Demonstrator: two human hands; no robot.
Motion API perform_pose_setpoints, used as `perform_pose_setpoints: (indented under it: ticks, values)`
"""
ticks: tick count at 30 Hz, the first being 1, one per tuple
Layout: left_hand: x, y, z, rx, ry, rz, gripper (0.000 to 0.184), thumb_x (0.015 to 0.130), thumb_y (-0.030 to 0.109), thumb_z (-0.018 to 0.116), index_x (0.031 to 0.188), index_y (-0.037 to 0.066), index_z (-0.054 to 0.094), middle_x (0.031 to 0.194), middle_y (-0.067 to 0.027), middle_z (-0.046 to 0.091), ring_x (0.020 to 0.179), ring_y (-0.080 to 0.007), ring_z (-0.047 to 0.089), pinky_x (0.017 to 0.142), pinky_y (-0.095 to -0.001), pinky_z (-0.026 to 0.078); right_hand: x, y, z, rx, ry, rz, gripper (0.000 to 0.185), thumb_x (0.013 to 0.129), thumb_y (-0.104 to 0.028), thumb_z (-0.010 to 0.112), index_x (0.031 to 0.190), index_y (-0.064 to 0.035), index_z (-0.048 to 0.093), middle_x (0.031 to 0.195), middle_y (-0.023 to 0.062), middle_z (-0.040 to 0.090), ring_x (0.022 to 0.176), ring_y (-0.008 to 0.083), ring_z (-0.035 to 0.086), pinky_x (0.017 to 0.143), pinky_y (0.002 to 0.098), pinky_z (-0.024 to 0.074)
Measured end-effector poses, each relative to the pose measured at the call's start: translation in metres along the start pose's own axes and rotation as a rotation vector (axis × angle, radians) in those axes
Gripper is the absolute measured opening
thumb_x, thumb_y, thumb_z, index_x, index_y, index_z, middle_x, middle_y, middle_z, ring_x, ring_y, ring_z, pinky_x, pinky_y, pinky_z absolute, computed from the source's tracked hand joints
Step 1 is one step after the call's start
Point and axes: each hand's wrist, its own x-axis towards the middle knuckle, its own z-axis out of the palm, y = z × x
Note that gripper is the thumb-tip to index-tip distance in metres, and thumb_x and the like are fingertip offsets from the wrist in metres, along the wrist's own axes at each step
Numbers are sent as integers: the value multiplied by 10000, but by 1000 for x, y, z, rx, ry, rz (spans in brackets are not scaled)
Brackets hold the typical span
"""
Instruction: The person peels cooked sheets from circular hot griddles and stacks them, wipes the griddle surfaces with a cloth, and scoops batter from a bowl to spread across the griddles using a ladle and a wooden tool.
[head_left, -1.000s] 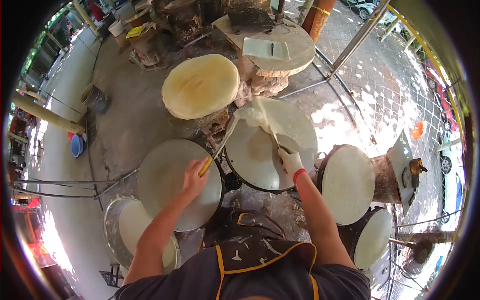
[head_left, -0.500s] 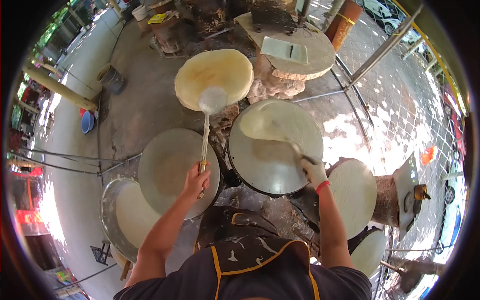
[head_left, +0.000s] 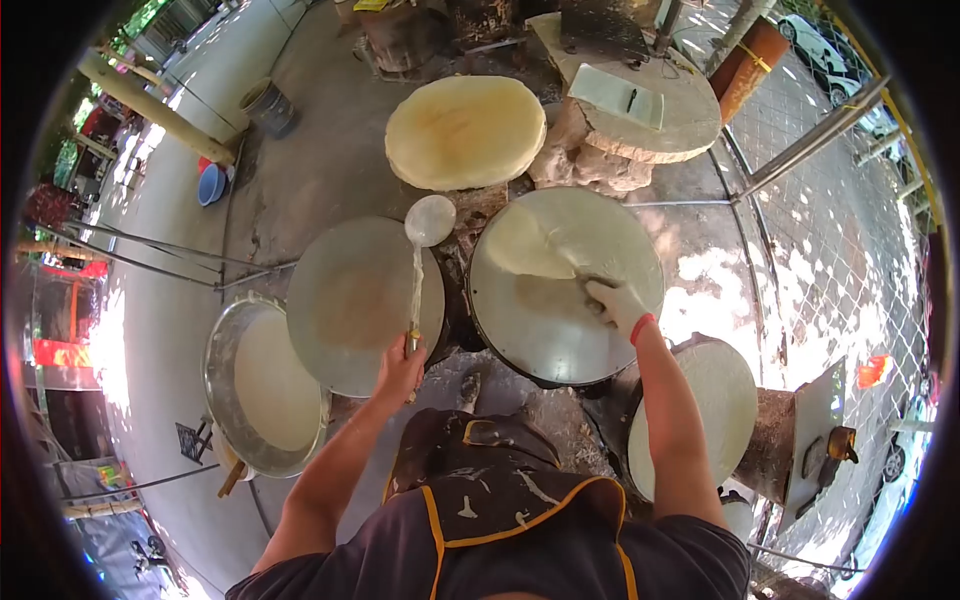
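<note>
My left hand (head_left: pixel 400 370) is closed round the handle of a long ladle (head_left: pixel 431 221), coated in pale batter. Its round head hangs over the gap between two round griddles. On the right griddle (head_left: pixel 545 350), a pale batter layer (head_left: pixel 525 250) covers the upper left part. My right hand (head_left: pixel 620 305), in a white glove with a red band at the wrist, is closed over this griddle on a batter spreader (head_left: pixel 575 265), whose blade touches the batter; its grip is mostly hidden. The left griddle (head_left: pixel 350 320) carries only a thin, brownish film.
A metal basin (head_left: pixel 213 375) of white batter stands at lower left. Beyond the griddles lies a stack of large round flatbreads (head_left: pixel 465 135). A stone-like table (head_left: pixel 690 115) holds a notebook (head_left: pixel 615 95) and pen. Another batter-covered griddle (head_left: pixel 700 410) sits beside my right arm.
The view has shifted. My left hand has drawn the ladle back from the flatbread stack. My right hand has moved inward over the right griddle, and the spreader has turned with it.
</note>
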Motion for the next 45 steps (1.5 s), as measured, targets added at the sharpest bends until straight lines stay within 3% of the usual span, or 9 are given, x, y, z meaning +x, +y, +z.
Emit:
perform_pose_setpoints:
  ticks: [7,12,18,22,26,31,37,42,45]
  values:
    - [-38,-45,27,571,110,455,345,843,147,522,1158,27,452,1012,-231,586,927,-474,546,785,-483,450,-55,44,-71,-32,-210,234,355,884,-237,539,1229,-168,587,603,-44,449,432,51,375,357,191,253]
    - [-97,-69,20,826,53,247,385,849,159,488,1213,55,415,1107,-227,558,959,-450,552,794,-525,441,-16,11,-49,-6,143,-18,360,877,-242,543,1224,-156,588,604,-43,454,418,47,353,353,205,241]
    - [-130,-66,24,876,21,126,363,846,157,488,1197,82,436,1079,-204,565,956,-439,550,778,-543,430,-39,39,-45,-137,-411,78,313,875,-273,565,1147,-127,616,642,-21,523,429,48,380,354,205,229]
    - [-138,-64,34,862,19,146,346,849,147,488,1185,74,442,1059,-197,575,947,-435,552,774,-536,432,-38,40,-59,128,63,-1,240,880,-235,569,1074,-104,625,615,-7,517,401,53,351,350,209,248]
    - [-142,-78,34,882,59,258,345,849,143,494,1178,53,439,1048,-211,574,894,-445,564,746,-536,447,-49,58,-38,-104,-239,163,214,877,-257,574,1017,-102,622,603,-4,505,385,55,335,345,229,223]
    - [-138,-82,19,881,50,390,345,836,121,515,1161,31,443,1009,-232,575,836,-449,579,718,-524,472,-99,82,-56,52,64,44,242,874,-245,583,1059,-94,617,594,-5,483,394,66,351,353,231,229]
    - [-114,-94,-19,882,-23,465,419,843,163,550,1218,3,455,1103,-239,561,924,-435,565,800,-495,462,-139,144,2,139,-18,88,257,894,-254,573,1102,-105,605,629,-13,500,415,64,373,359,217,238]
    - [-83,-99,-77,632,-59,852,374,840,123,558,1176,-10,462,998,-233,598,849,-441,573,706,-474,466,-203,192,110,682,206,-57,160,931,-321,520,1009,-182,528,582,-50,380,409,55,296,367,221,217]
    - [-75,-73,-106,508,-170,768,334,846,114,569,1142,-19,490,860,-214,604,752,-390,597,647,-421,463,-169,192,209,713,234,-21,295,915,-252,550,1184,-132,549,668,-20,509,429,77,413,376,212,310]
